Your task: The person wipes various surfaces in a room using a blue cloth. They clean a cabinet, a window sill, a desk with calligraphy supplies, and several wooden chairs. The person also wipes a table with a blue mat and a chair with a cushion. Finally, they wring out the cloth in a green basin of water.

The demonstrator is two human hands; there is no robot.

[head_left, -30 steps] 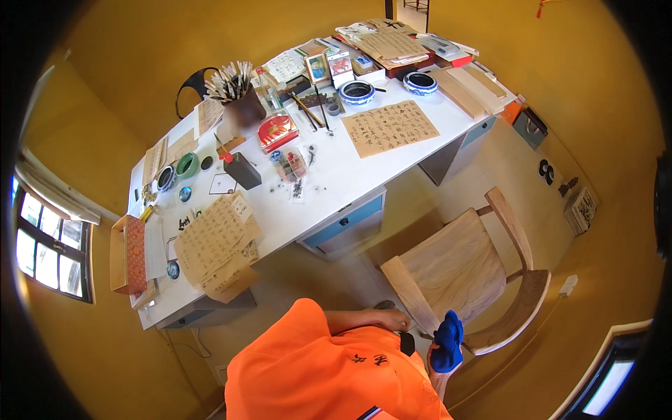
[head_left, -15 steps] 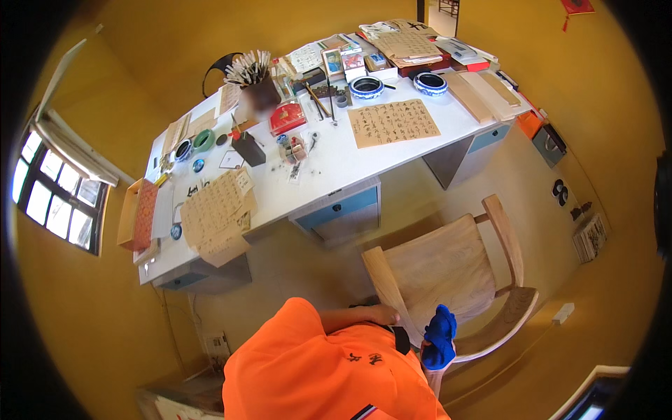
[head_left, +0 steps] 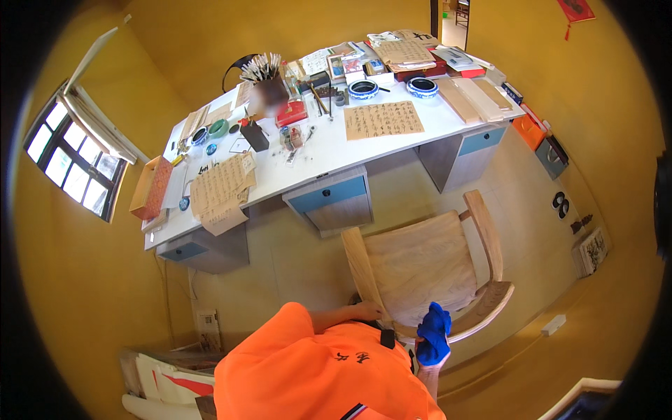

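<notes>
My right hand (head_left: 432, 355) is closed around a bunched dark blue cloth (head_left: 435, 329), which covers most of the fingers. It is in front of my body, by the curved back rail of a wooden armchair (head_left: 420, 262). My left hand (head_left: 367, 311) is low beside the chair's left armrest (head_left: 362, 269), touching it or very close. Its fingers are too small and blurred to make out. The chair's seat faces the desk, and nothing lies on it.
A long white desk (head_left: 280, 171) holds written sheets (head_left: 383, 120), a brush pot (head_left: 268, 94), blue-and-white bowls (head_left: 363, 89) and an open patterned box (head_left: 151, 187). Drawer cabinets (head_left: 329, 199) stand beneath. Stacked papers (head_left: 590, 252) lean at the right wall; rolled papers (head_left: 157, 402) lie at lower left.
The view has shifted, so the desk appears a little higher and farther away. Both hands and the chair sit slightly further left in view. The blue cloth stays in my right hand.
</notes>
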